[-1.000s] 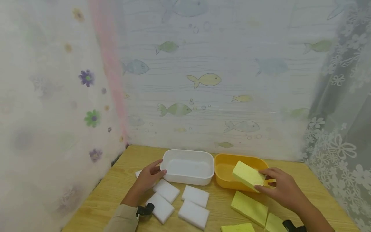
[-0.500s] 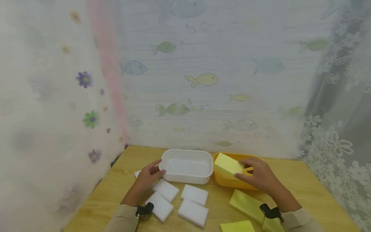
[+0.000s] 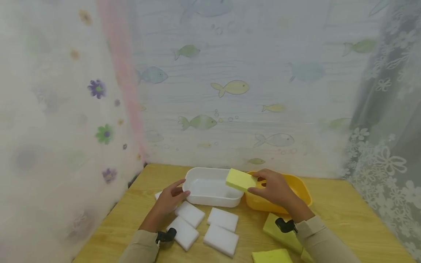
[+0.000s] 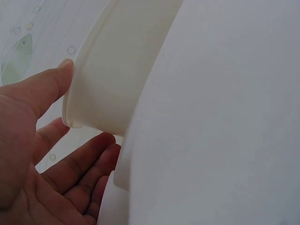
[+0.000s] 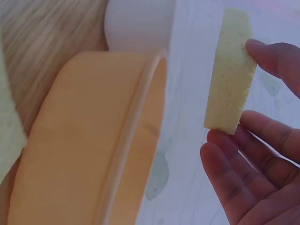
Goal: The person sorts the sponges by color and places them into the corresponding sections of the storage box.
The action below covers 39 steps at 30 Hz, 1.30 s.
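My right hand (image 3: 274, 186) pinches a yellow sponge block (image 3: 241, 179) by one end, between thumb and fingers. The sponge is in the air over the right end of a white plastic tub (image 3: 210, 201), close to the border with an orange tub (image 3: 297, 201). In the right wrist view, the yellow sponge (image 5: 229, 70) appears edge-on above the orange tub's rim (image 5: 126, 145). My left hand (image 3: 170, 200) holds the white tub at its left end. The left wrist view has the thumb against the tub's rim (image 4: 77, 89), with a finger partly behind it.
Several white sponge blocks (image 3: 221, 240) lie on the wooden table (image 3: 112, 237) before the white tub. Yellow sponges (image 3: 272, 256) lie at the front right, partly hidden by the right forearm. A fish-patterned curtain (image 3: 230, 146) hangs behind the table.
My right hand has carried the yellow sponge leftward, from over the orange tub to over the white tub's right end. The left hand stays on the white tub.
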Each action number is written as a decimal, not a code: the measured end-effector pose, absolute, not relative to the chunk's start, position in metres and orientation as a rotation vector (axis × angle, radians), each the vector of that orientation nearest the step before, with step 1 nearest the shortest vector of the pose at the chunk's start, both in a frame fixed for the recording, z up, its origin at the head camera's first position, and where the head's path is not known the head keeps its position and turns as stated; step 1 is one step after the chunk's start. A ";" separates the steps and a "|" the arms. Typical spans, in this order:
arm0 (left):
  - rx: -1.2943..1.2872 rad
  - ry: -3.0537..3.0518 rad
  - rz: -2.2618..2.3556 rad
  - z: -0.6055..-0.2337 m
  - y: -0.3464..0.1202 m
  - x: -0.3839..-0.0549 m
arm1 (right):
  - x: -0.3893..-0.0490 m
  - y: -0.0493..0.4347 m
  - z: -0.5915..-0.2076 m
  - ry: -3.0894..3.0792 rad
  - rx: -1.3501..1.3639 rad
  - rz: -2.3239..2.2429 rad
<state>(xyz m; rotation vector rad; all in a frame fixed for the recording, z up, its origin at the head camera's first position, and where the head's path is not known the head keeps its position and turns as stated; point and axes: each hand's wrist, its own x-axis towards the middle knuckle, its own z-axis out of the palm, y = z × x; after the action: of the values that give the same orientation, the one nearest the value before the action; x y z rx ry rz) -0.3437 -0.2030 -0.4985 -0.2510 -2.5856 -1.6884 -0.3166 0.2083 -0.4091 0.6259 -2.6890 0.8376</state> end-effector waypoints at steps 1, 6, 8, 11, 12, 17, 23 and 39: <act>-0.251 -2.587 -1.681 -0.498 -0.203 -0.344 | -0.319 0.205 -0.408 -2.685 0.630 0.845; -0.236 -2.583 -1.671 -0.497 -0.203 -0.343 | -0.328 0.189 -0.409 -2.699 0.644 0.904; -0.239 -2.580 -1.681 -0.498 -0.203 -0.342 | -0.330 0.183 -0.409 -2.712 0.642 0.913; -0.250 -2.583 -1.693 -0.498 -0.203 -0.341 | -0.333 0.175 -0.409 -2.723 0.646 0.910; -0.251 -2.585 -1.689 -0.498 -0.203 -0.341 | -0.333 0.173 -0.408 -2.723 0.655 0.913; -0.250 -2.589 -1.679 -0.496 -0.203 -0.341 | -0.339 0.162 -0.406 -2.729 0.704 0.899; -0.225 -2.610 -1.666 -0.500 -0.204 -0.344 | -0.345 0.148 -0.402 -2.760 0.745 0.864; -0.221 -2.601 -1.655 -0.496 -0.200 -0.339 | -0.363 0.110 -0.413 -2.807 0.864 0.754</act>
<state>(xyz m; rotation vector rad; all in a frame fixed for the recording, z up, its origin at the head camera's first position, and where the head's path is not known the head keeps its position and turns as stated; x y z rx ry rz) -0.3389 -0.2002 -0.4958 -0.2214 -2.6012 -1.6551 -0.3629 0.1104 -0.4132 0.8641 -2.8067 0.7538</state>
